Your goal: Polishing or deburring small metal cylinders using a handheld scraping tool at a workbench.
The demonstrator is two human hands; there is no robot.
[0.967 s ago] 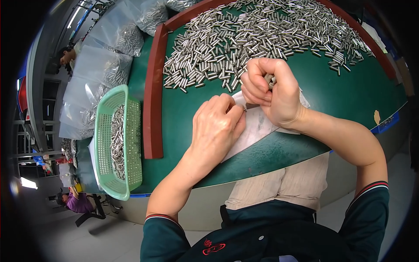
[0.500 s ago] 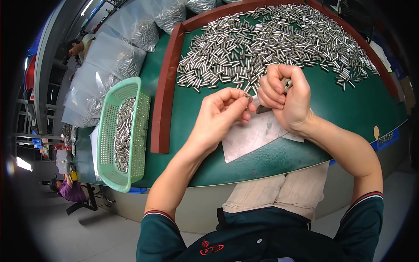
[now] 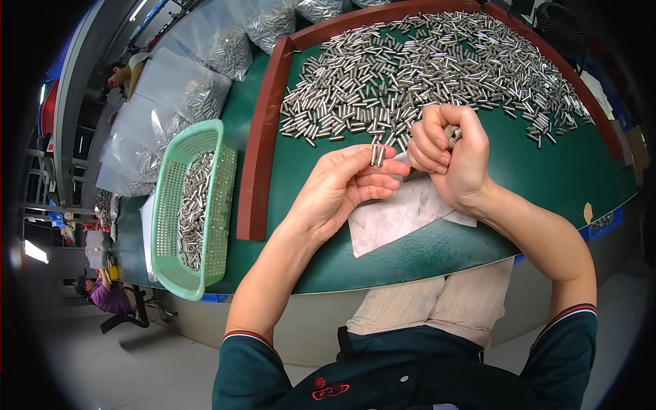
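Note:
Two small metal pins (image 3: 377, 155) lie side by side in my left hand (image 3: 345, 181), pinched by the thumb against the fingers, with the palm turned up. Close beside it my right hand (image 3: 451, 154) is curled in a fist. A bit of something pale (image 3: 452, 134) shows inside that fist, too hidden to name. Beneath both hands rests a smudged whitish sheet (image 3: 393, 215) on the green tabletop (image 3: 417, 254). Just beyond them a wide heap of shiny metal pins (image 3: 437, 75) is spread out.
A red-brown rail (image 3: 257, 171) borders the heap on the left. Left of it stands a green plastic basket (image 3: 217, 239) with more pins. Clear bags of pins (image 3: 181, 89) line the back left. Two other people (image 3: 113, 295) are farther off at the left.
My left hand has turned its palm upward and its fingers have spread out, so two pins now show at the thumb. My right fist has barely moved.

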